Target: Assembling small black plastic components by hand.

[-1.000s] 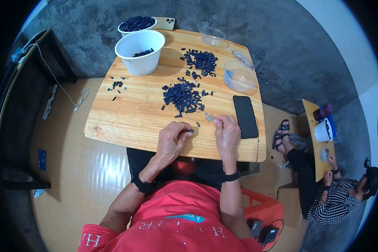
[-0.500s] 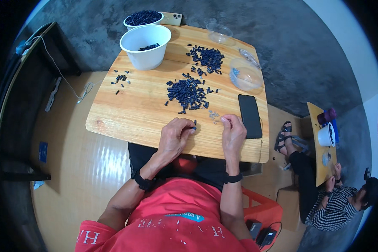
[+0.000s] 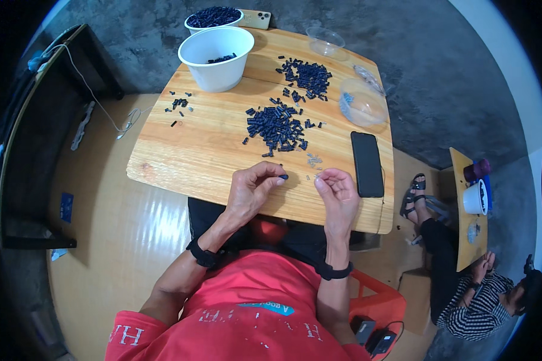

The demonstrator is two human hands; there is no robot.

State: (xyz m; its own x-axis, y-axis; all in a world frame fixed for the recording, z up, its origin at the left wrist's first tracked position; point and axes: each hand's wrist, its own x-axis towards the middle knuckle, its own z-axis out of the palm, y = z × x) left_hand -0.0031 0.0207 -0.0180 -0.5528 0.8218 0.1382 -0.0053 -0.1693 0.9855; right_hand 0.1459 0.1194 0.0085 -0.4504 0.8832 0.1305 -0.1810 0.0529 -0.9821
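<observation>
My left hand (image 3: 251,188) pinches a small dark plastic piece (image 3: 284,177) between thumb and forefinger, just over the near part of the table. To its right, my right hand (image 3: 339,194) is turned partly palm-up, thumb and forefinger pressed together; whatever sits at those fingertips is too small to name. Several tiny clear pieces (image 3: 314,160) lie just beyond my right fingertips. A pile of short dark cylindrical pieces (image 3: 276,127) spreads ahead of both hands, and a second pile (image 3: 308,78) lies farther back.
White tubs (image 3: 215,63) (image 3: 214,17) stand at the back left, holding dark pieces. A few loose parts (image 3: 178,103) lie left. Clear plastic bowls (image 3: 362,109) (image 3: 325,43) and a black phone (image 3: 366,163) are on the right. Another person (image 3: 476,307) sits at a small table (image 3: 464,234).
My right hand has turned more palm-up, its fingertips staying near the clear pieces. My left hand has tilted, showing more of the dark piece's end. The whole view has shifted slightly.
</observation>
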